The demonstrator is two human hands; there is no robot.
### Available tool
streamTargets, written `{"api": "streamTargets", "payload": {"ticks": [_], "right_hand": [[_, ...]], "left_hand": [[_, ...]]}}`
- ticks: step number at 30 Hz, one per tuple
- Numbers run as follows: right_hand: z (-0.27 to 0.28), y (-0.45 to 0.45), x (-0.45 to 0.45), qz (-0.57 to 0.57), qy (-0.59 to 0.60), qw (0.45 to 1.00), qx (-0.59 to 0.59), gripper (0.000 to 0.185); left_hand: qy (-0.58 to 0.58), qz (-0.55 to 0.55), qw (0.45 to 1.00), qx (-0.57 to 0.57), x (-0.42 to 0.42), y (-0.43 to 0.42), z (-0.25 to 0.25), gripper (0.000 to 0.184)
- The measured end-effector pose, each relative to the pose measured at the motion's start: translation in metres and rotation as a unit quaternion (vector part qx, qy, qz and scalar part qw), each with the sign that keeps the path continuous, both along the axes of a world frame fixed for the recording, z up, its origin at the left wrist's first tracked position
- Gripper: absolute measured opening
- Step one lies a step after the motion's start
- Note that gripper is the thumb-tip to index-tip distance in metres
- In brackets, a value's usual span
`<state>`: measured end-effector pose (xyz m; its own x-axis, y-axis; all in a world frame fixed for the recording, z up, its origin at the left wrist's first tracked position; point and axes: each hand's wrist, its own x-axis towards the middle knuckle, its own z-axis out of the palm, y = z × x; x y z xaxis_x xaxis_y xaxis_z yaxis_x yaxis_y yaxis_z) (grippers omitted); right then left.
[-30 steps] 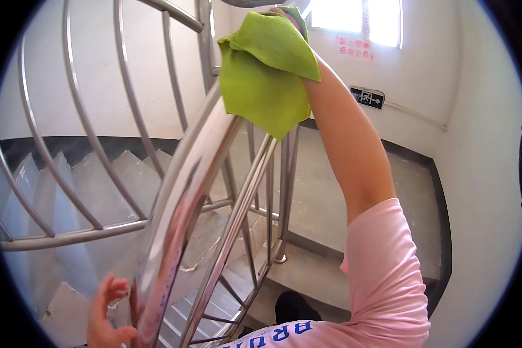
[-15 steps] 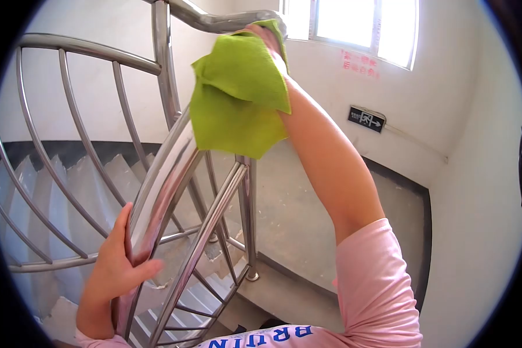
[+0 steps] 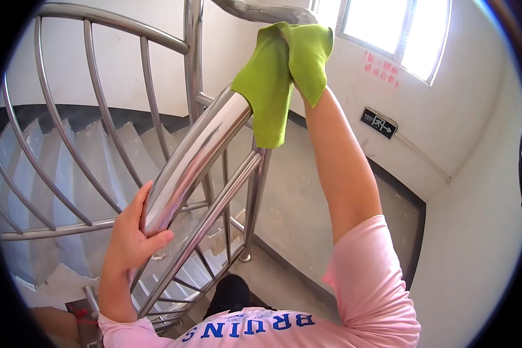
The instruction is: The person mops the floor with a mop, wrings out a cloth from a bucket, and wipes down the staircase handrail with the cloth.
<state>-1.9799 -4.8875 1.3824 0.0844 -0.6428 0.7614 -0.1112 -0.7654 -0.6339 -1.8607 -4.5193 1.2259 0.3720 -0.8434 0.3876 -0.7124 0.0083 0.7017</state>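
Observation:
My left hand [image 3: 132, 236] grips the lower part of the shiny steel handrail [image 3: 194, 159], with fingers on its far side and the thumb across the near side. Farther up, a lime-green cloth [image 3: 267, 81] is draped over the top of the same rail, near its bend. My right arm [image 3: 348, 168] is stretched out to it; the right hand is hidden under the cloth, pressing it around the rail. One flap of cloth hangs down beside the rail.
Curved steel balusters [image 3: 98, 104] and grey stairs [image 3: 69, 174] lie to the left. Below on the right is a landing [image 3: 307, 203] with a dark wall base. An exit sign [image 3: 379, 122] and a bright window [image 3: 383, 26] are on the wall. My dark-clad leg [image 3: 229, 293] shows below.
The cloth has gone from hanging loosely in front of my right hand to wrapping over the upper rail. My left hand stays on the lower rail. The view has shifted slightly.

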Motion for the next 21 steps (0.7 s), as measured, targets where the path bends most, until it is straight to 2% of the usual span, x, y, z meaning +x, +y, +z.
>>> {"api": "streamTargets", "payload": {"ticks": [1, 3, 11, 14, 16, 19, 21], "right_hand": [[-0.015, -0.009, 0.007, 0.121, -0.083, 0.989, 0.009, 0.035], [-0.031, 0.01, 0.005, 0.256, -0.217, 0.936, 0.111, 0.029], [-0.075, 0.048, 0.01, 0.279, -0.219, 0.93, 0.099, 0.028], [-0.077, 0.105, 0.0, 0.289, -0.185, 0.93, 0.132, 0.029], [-0.092, 0.109, 0.004, 0.347, -0.167, 0.902, 0.196, 0.034], [-0.117, 0.109, 0.015, 0.42, -0.138, 0.858, 0.262, 0.05], [-0.13, 0.122, 0.02, 0.364, -0.098, 0.884, 0.274, 0.058]], "left_hand": [[-0.012, -0.005, 1.0, -0.013, 0.001, 0.0, -0.001, 0.088], [-0.026, 0.007, 1.0, 0.0, 0.003, 0.003, -0.002, 0.088], [-0.054, 0.006, 0.999, -0.002, 0.004, 0.009, -0.003, 0.086], [-0.049, 0.003, 0.999, 0.011, 0.005, 0.011, -0.003, 0.086], [-0.029, 0.005, 0.999, 0.04, 0.005, 0.013, 0.002, 0.086], [-0.099, -0.007, 0.995, 0.002, 0.009, 0.014, -0.003, 0.085], [-0.086, -0.014, 0.996, 0.005, 0.01, 0.015, -0.004, 0.085]]}}
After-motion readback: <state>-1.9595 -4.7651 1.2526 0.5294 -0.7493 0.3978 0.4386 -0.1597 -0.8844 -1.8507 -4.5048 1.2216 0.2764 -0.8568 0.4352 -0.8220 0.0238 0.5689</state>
